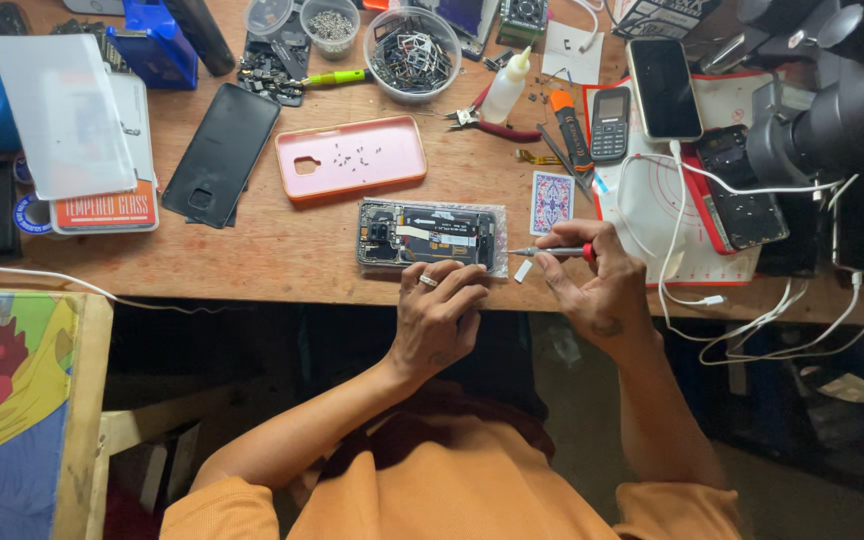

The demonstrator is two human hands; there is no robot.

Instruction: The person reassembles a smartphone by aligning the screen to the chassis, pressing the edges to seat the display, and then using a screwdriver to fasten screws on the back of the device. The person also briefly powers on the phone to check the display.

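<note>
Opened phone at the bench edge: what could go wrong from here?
1. The opened phone lies close to the table's front edge; a push from the left hand might slide it off.
2. The loose screws sit unsecured in the orange case and could scatter if bumped.
3. The screwdriver in the right hand could slip onto exposed internals.

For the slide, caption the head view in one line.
At a wooden bench, the left hand steadies an opened phone while the right hand holds a red-collared screwdriver to it.
</note>
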